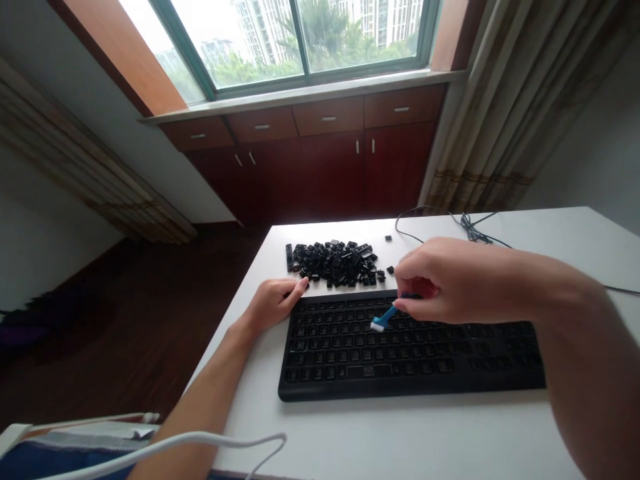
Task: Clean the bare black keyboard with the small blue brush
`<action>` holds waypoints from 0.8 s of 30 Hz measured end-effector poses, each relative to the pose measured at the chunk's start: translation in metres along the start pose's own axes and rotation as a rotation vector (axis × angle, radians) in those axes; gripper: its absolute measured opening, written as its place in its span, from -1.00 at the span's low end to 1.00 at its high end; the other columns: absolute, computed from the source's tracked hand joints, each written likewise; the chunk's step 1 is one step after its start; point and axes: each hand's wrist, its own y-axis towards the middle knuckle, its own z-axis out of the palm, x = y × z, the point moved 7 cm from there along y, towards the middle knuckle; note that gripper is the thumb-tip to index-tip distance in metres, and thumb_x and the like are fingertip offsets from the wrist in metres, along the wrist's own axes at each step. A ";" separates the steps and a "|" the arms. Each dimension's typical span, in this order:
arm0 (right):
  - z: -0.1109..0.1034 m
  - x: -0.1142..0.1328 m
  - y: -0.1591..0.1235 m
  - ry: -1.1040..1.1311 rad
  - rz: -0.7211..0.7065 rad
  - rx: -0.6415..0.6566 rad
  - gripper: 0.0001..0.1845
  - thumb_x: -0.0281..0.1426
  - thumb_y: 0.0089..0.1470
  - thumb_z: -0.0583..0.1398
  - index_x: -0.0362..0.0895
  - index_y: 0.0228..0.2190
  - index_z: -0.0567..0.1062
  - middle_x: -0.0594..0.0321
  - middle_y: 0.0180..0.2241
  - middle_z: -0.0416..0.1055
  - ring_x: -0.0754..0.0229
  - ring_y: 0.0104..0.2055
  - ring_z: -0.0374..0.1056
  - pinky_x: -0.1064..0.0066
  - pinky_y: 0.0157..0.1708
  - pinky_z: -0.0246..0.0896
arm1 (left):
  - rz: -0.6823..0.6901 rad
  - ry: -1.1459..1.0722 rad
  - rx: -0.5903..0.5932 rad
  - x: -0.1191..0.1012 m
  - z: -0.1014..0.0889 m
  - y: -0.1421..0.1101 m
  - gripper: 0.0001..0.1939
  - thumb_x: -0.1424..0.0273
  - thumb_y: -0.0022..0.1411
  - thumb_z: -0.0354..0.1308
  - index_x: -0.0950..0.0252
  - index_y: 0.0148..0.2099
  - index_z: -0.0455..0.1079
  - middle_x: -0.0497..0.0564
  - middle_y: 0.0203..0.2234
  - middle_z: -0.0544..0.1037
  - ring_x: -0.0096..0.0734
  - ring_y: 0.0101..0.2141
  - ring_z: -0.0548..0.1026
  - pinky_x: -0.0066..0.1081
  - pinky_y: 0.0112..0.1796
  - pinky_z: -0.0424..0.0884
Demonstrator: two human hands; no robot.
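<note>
A black keyboard (320, 387) lies on the white table with its keycaps off, its bare key sockets showing. My right hand (425, 280) is closed around a blue toothbrush (388, 316). The white bristles of the brush point down at the socket rows left of the keyboard's middle. My left hand (275, 300) is at the keyboard's top left corner, fingers curled and thumb along the edge, holding it. Just behind the keyboard sits a heap of loose black keycaps (335, 261). My right hand and forearm hide part of the keyboard's right side.
A few stray keycaps (389, 238) lie apart from the heap. A thin dark cable (473, 230) is bunched at the back right of the white table (400, 433). A white cord (200, 438) crosses the lower left. Red-brown cabinets (310, 170) stand beyond, under a window.
</note>
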 end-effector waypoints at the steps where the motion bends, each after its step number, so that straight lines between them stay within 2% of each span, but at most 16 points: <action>1: 0.002 -0.002 0.002 0.020 -0.001 0.027 -0.74 -0.30 0.07 0.12 -0.11 -0.61 0.35 0.36 -0.64 0.32 0.38 -0.62 0.09 0.45 -0.60 -0.12 | 0.003 -0.001 0.002 0.000 0.000 0.000 -0.54 0.25 0.35 -0.03 0.33 -0.58 0.16 -0.11 -0.67 0.20 -0.59 -0.59 0.14 -0.48 -0.48 0.09; 3: -0.002 -0.010 0.003 -0.034 0.063 -0.011 -0.76 -0.34 0.06 0.11 -0.12 -0.60 0.36 0.32 -0.63 0.34 0.35 -0.61 0.11 0.43 -0.57 -0.12 | 0.021 -0.006 0.009 -0.002 0.000 0.000 -0.54 0.26 0.36 -0.04 0.32 -0.59 0.14 -0.11 -0.68 0.17 -0.58 -0.59 0.12 -0.47 -0.48 0.09; 6: -0.022 -0.020 -0.006 -0.195 0.226 -0.195 -0.79 -0.34 0.02 0.13 -0.11 -0.60 0.38 0.27 -0.58 0.38 0.30 -0.57 0.15 0.40 -0.53 -0.13 | 0.019 0.000 0.010 -0.001 -0.001 0.000 -0.54 0.27 0.35 -0.04 0.31 -0.59 0.10 -0.11 -0.68 0.14 -0.57 -0.59 0.10 -0.46 -0.48 0.08; 8: -0.030 -0.019 -0.013 -0.203 0.245 -0.240 -0.78 -0.32 0.03 0.14 -0.11 -0.59 0.37 0.28 -0.57 0.37 0.30 -0.55 0.16 0.39 -0.51 -0.11 | 0.020 0.002 0.008 -0.001 -0.002 0.001 -0.54 0.27 0.35 -0.03 0.31 -0.59 0.08 -0.11 -0.68 0.13 -0.57 -0.60 0.09 -0.45 -0.49 0.07; 12: -0.024 -0.011 -0.017 -0.083 0.179 -0.104 -0.72 -0.29 0.08 0.12 -0.11 -0.60 0.34 0.32 -0.61 0.35 0.33 -0.58 0.13 0.40 -0.52 -0.11 | 0.029 0.002 0.011 0.000 -0.002 0.003 -0.54 0.27 0.34 -0.04 0.30 -0.59 0.04 -0.11 -0.68 0.12 -0.56 -0.61 0.09 -0.45 -0.49 0.06; 16: -0.007 -0.021 -0.007 0.008 0.191 0.048 -0.77 -0.33 0.07 0.13 -0.10 -0.58 0.38 0.37 -0.60 0.39 0.35 -0.57 0.16 0.42 -0.53 -0.10 | 0.007 0.013 0.011 0.004 -0.001 0.004 -0.53 0.26 0.34 -0.03 0.30 -0.59 0.01 -0.10 -0.69 0.11 -0.56 -0.60 0.10 -0.44 -0.48 0.06; 18: -0.004 -0.029 -0.001 -0.018 0.224 0.046 -0.78 -0.33 0.08 0.11 -0.09 -0.56 0.41 0.35 -0.57 0.41 0.33 -0.56 0.19 0.42 -0.52 -0.09 | -0.002 0.018 0.020 0.006 0.001 0.004 -0.54 0.25 0.34 -0.02 0.31 -0.58 0.02 -0.10 -0.68 0.13 -0.57 -0.60 0.10 -0.44 -0.48 0.06; 20: -0.009 -0.035 0.003 -0.080 0.264 -0.023 -0.78 -0.31 0.10 0.10 -0.08 -0.52 0.44 0.32 -0.53 0.43 0.29 -0.51 0.24 0.40 -0.48 -0.05 | -0.006 0.018 0.023 0.007 0.001 0.004 -0.54 0.26 0.34 -0.01 0.31 -0.58 0.02 -0.10 -0.68 0.14 -0.57 -0.60 0.11 -0.44 -0.47 0.06; 22: -0.014 -0.036 0.004 -0.122 0.287 -0.086 -0.79 -0.32 0.11 0.10 -0.07 -0.50 0.45 0.30 -0.49 0.44 0.25 -0.46 0.27 0.39 -0.44 -0.02 | -0.002 0.015 0.021 0.008 0.001 0.004 -0.54 0.26 0.34 -0.01 0.31 -0.58 0.02 -0.10 -0.68 0.15 -0.57 -0.61 0.12 -0.43 -0.48 0.06; 24: -0.016 -0.032 0.002 -0.116 0.287 -0.093 -0.81 -0.34 0.10 0.11 -0.07 -0.52 0.43 0.30 -0.50 0.43 0.25 -0.47 0.26 0.38 -0.43 -0.01 | 0.006 0.014 0.019 0.007 0.000 0.004 -0.54 0.27 0.34 -0.01 0.31 -0.58 0.02 -0.10 -0.68 0.13 -0.57 -0.61 0.11 -0.43 -0.50 0.05</action>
